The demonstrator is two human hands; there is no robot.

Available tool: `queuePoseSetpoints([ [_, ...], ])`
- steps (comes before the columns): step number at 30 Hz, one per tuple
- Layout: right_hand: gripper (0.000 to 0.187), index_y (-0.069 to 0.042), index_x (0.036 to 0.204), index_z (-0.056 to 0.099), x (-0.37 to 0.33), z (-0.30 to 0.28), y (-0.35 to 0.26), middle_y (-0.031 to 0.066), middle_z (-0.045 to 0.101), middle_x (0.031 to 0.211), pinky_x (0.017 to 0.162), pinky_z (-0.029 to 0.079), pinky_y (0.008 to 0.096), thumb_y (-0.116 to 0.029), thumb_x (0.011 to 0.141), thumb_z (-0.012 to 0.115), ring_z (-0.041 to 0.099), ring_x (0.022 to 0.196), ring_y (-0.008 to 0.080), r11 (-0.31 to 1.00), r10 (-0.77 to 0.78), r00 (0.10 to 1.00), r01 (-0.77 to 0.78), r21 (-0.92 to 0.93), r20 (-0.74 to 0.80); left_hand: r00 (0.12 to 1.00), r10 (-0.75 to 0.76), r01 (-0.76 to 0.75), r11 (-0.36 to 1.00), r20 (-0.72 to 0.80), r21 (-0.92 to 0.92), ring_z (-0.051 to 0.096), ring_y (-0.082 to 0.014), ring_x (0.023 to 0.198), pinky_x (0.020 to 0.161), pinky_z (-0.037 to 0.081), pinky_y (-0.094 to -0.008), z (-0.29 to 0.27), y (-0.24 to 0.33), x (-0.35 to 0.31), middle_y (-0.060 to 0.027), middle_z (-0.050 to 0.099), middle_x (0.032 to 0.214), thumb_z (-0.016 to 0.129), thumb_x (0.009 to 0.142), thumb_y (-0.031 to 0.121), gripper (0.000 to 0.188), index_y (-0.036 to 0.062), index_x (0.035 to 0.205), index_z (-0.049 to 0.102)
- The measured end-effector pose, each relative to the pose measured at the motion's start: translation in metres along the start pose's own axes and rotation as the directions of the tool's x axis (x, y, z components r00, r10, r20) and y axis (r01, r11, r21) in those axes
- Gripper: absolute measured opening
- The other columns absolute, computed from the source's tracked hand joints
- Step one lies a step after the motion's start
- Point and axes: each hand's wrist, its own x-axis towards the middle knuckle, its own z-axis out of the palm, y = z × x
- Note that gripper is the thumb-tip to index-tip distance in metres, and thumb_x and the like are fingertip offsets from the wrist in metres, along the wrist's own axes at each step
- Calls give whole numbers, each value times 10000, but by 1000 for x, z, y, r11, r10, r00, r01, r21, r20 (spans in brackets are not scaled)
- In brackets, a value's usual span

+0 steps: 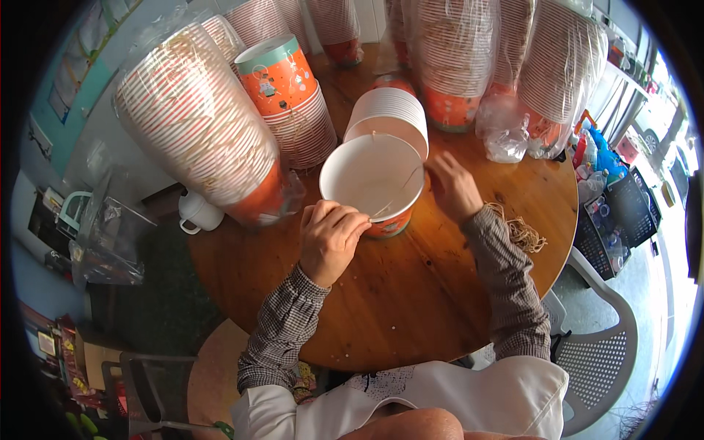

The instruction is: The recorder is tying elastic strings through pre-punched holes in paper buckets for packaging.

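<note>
A round paper bucket (372, 176) with a pale inside and an orange printed outside stands open-topped on the wooden table in front of me. Its front left rim is pinched by my left hand (330, 238), fingers pressed together. At the right rim, my right hand (451, 187) has its fingers closed on a thin string (405, 192). This string runs across the bucket's mouth toward the front rim near my left fingertips. Whether it passes through the wall there, I cannot tell. Just behind lies a nested stack of white-rimmed buckets (392, 110), tipped toward me.
A bundle of loose tan strings (522, 233) lies beside my right forearm. Tall plastic-wrapped bucket stacks (198, 117) line the table's far side. Another stack (282, 88) stands unwrapped. A white jug (199, 213) is left of the table; a grey chair (605, 359) is at right.
</note>
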Motion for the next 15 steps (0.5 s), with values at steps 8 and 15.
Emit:
queuePoseSetpoints([
  [8,438,-60,1197,563,-51,6,-40,175,522,1273,763,570,391,5,769,629,645,982,288,986,-135,989,128,110,60,963,-135,117,989,-233,-89,595,-280,778,689,480,-381,12,-33,4,-78,629,833,717,790,76,128,37,857,615],
  [15,366,-42,1179,557,-47,-15,-32,159,558,1188,731,562,354,63,828,544,636,922,329,978,11,986,23,206,-164,859,-398,312,906,-323,-287,581,-167,707,666,472,-307,-26,-69,67,-78,637,765,677,881,165,175,-5,884,636],
])
